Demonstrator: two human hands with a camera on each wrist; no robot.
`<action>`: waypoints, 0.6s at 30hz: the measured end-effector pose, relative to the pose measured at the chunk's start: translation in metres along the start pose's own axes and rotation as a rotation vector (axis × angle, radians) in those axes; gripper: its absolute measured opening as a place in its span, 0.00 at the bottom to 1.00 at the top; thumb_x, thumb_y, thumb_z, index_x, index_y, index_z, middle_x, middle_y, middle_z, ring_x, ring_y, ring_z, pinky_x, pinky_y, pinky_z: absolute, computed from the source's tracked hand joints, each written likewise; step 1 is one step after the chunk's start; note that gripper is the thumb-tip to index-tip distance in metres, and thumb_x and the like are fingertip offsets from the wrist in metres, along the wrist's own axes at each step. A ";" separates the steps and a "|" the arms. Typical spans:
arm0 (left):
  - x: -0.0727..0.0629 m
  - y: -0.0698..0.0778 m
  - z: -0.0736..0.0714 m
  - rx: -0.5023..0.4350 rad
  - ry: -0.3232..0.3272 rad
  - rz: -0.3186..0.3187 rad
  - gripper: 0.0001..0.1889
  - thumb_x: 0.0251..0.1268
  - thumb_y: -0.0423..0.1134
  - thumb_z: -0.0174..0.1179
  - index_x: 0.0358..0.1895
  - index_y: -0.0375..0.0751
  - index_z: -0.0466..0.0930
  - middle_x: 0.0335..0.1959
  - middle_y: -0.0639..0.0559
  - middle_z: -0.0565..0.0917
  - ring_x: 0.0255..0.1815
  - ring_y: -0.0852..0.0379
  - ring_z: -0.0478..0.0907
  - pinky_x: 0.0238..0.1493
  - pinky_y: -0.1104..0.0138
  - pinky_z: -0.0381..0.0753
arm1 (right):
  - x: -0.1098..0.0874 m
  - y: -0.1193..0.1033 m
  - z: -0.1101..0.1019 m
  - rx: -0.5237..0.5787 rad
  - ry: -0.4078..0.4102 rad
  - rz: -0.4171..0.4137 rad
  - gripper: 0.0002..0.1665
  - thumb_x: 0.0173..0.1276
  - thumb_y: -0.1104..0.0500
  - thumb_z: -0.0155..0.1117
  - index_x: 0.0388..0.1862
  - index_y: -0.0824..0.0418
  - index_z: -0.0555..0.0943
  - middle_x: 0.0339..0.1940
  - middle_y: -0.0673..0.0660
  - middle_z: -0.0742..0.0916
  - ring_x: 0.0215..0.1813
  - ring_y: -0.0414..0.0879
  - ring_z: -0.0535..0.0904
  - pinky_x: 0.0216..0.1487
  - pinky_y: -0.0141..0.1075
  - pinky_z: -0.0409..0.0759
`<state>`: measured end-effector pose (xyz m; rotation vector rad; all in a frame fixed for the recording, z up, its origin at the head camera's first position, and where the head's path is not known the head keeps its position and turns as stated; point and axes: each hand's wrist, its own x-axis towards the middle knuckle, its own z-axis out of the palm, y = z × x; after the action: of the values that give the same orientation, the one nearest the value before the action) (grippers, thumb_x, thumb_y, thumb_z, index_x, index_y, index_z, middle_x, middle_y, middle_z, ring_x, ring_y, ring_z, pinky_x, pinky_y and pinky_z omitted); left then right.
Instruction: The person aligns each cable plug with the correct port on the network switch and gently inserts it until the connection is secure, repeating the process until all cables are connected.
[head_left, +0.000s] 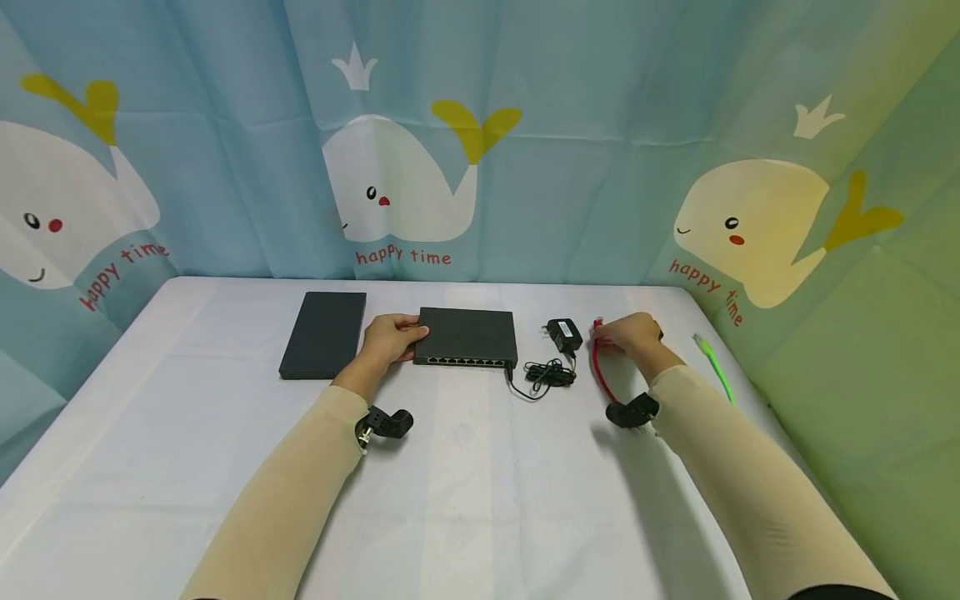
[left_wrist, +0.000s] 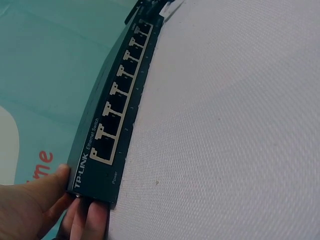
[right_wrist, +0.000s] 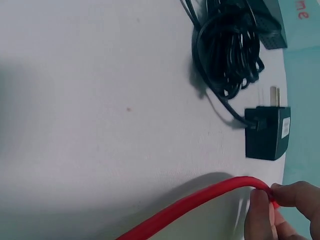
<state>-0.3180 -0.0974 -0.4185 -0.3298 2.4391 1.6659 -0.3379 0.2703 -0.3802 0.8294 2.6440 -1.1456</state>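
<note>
A black TP-LINK Ethernet switch lies at the middle of the table, its row of ports facing the person. My left hand grips its left end; in the left wrist view the thumb presses the top edge and fingers bend against the end and underside. The ports hold no plugs. To the right of the switch, my right hand pinches a red network cable between thumb and fingertips. The cable arcs from the fingers toward the person; its plug is hidden.
A black power adapter and its bundled cord lie between the switch and the right hand; the cord runs to the switch's right end. A flat black box sits at left, a green cable at right. A whale-print curtain hangs behind.
</note>
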 end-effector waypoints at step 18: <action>0.003 -0.001 0.001 -0.001 0.011 -0.011 0.22 0.67 0.41 0.65 0.63 0.44 0.79 0.56 0.44 0.83 0.40 0.58 0.82 0.31 0.75 0.84 | -0.030 0.007 -0.004 0.330 -0.276 -0.092 0.25 0.70 0.67 0.60 0.63 0.77 0.71 0.19 0.45 0.83 0.24 0.35 0.81 0.33 0.30 0.86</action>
<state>-0.3205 -0.0970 -0.4203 -0.3520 2.4404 1.6648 -0.3084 0.2641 -0.3712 0.5495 2.3241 -1.6195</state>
